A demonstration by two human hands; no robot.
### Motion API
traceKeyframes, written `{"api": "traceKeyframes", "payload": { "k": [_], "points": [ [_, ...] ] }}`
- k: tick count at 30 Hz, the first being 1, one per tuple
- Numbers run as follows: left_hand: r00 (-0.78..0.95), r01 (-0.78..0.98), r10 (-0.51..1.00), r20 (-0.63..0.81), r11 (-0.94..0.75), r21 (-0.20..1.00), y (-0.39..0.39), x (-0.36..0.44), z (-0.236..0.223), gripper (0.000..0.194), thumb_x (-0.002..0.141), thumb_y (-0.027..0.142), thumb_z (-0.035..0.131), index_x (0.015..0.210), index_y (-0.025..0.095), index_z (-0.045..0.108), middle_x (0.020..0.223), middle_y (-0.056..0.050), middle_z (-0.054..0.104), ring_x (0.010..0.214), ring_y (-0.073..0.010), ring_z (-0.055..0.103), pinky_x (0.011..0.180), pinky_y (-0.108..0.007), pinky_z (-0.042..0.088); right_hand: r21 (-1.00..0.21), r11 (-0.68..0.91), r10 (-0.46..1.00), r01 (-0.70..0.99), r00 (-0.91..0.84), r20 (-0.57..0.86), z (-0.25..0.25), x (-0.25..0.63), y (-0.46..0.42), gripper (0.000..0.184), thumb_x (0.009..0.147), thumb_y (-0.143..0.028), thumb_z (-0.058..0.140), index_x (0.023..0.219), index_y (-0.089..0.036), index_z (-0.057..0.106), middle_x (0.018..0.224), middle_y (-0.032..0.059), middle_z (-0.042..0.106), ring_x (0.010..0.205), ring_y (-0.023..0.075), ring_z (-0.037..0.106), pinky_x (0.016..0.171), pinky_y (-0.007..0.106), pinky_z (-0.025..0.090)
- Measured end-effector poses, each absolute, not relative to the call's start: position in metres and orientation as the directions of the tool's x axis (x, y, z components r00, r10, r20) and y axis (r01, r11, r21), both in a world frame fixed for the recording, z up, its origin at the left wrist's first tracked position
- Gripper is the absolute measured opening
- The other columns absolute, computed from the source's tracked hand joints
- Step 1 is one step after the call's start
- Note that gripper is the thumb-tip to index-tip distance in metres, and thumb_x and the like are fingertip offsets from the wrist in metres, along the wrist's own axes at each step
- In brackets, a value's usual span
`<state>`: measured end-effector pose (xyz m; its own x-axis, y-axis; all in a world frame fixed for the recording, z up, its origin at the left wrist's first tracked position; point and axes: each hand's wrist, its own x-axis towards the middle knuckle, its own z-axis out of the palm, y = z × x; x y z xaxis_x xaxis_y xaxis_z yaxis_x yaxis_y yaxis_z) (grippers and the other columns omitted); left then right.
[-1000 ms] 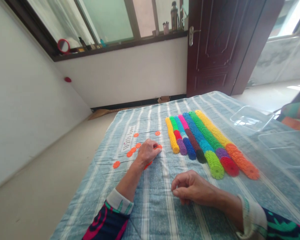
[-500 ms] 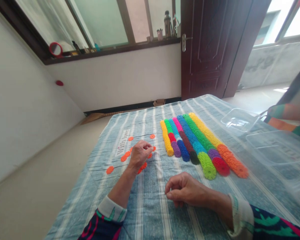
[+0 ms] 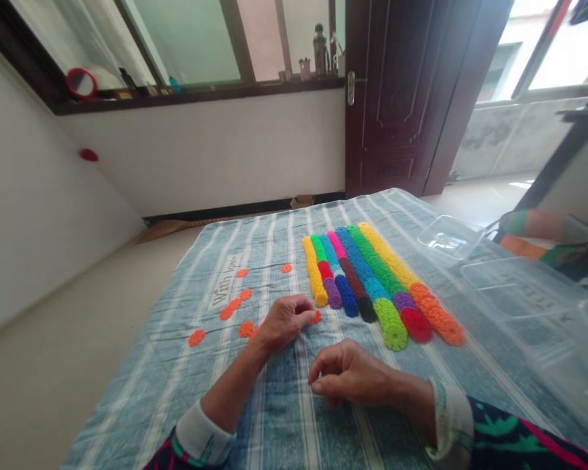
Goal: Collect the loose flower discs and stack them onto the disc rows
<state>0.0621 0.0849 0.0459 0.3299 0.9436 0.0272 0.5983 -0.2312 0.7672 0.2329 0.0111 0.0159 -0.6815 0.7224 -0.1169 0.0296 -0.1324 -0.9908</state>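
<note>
My left hand (image 3: 285,321) is pinched on an orange plastic disc (image 3: 316,317) just above the blue striped cloth (image 3: 284,418). Several more loose orange discs (image 3: 234,305) lie scattered to its left. My right hand (image 3: 345,375) rests on the cloth nearer to me, its fingers curled in; whether anything is inside them stays hidden. Beyond both hands lie rows of coloured discs (image 3: 367,277) packed side by side: yellow, green, blue, pink, purple, red and orange.
Clear plastic containers (image 3: 509,287) and a lid (image 3: 448,238) sit at the right of the cloth. A dark wooden door (image 3: 396,98) and a window sill with bottles stand behind. Bare floor lies to the left. Striped fabric shows at the far right edge.
My left hand has drawn back toward me and to the right, carrying an orange disc away from the scattered ones. My right hand has stayed curled on the cloth. The camera has tilted.
</note>
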Motion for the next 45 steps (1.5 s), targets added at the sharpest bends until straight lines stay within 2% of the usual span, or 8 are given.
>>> {"api": "traceKeyframes", "payload": {
  "k": [6,18,25,34,40,45],
  "points": [
    [0.367,0.644,0.93,0.028,-0.275,0.714,0.086,0.063,0.041,0.016,0.073,0.028,0.06,0.065,0.016,0.066,0.058,0.003,0.055,0.058,-0.0114,0.047,0.057,-0.023,0.037,-0.996,-0.079,0.73,0.037,-0.679,-0.083,0.014,0.232,0.009,0.009,0.075,-0.022,0.063,0.079,-0.015,0.067,0.052,-0.0052,0.057,0.042,0.0062,0.046,0.041,0.016,0.033],
    [0.331,0.637,0.94,0.083,-0.287,0.716,0.079,0.063,0.032,0.01,0.071,0.022,0.06,0.066,0.016,0.067,0.058,0.003,0.057,0.059,-0.0117,0.05,0.056,-0.023,0.037,-0.992,-0.064,0.741,0.105,-0.661,-0.118,0.015,0.232,0.001,0.01,0.075,-0.022,0.06,0.079,-0.015,0.066,0.051,-0.0053,0.055,0.042,0.0065,0.044,0.042,0.017,0.032],
    [0.331,0.624,0.939,0.093,-0.292,0.725,0.077,0.064,0.028,0.01,0.07,0.019,0.059,0.061,0.016,0.062,0.056,0.004,0.052,0.056,-0.0103,0.046,0.055,-0.022,0.035,-0.989,-0.083,0.741,0.118,-0.657,-0.141,0.013,0.231,-0.003,0.012,0.074,-0.022,0.058,0.08,-0.015,0.065,0.051,-0.0054,0.054,0.044,0.0067,0.044,0.043,0.017,0.032],
    [0.356,0.592,0.931,0.085,-0.295,0.75,0.079,0.062,0.031,0.009,0.069,0.016,0.056,0.066,0.016,0.065,0.058,0.003,0.055,0.057,-0.0105,0.048,0.055,-0.022,0.036,-0.99,-0.08,0.75,0.116,-0.647,-0.136,0.016,0.231,0.001,0.01,0.072,-0.022,0.06,0.078,-0.016,0.066,0.051,-0.0055,0.055,0.044,0.0066,0.044,0.044,0.017,0.033],
    [0.288,0.592,0.948,0.135,-0.287,0.753,0.079,0.065,0.03,0.009,0.071,0.021,0.059,0.064,0.016,0.063,0.058,0.004,0.054,0.057,-0.0104,0.046,0.056,-0.022,0.036,-0.993,-0.045,0.75,0.112,-0.652,-0.107,0.019,0.231,0.002,0.011,0.073,-0.02,0.059,0.079,-0.015,0.066,0.05,-0.0059,0.055,0.043,0.0063,0.044,0.043,0.017,0.033],
    [0.262,0.572,0.942,0.208,-0.325,0.753,0.08,0.07,0.025,0.011,0.075,0.023,0.059,0.068,0.016,0.065,0.065,0.001,0.061,0.062,-0.012,0.052,0.06,-0.023,0.041,-0.993,-0.038,0.75,0.11,-0.653,-0.102,0.016,0.231,0.003,0.01,0.072,-0.019,0.06,0.079,-0.015,0.067,0.05,-0.0061,0.055,0.041,0.0062,0.044,0.042,0.017,0.032]
  ]
}}
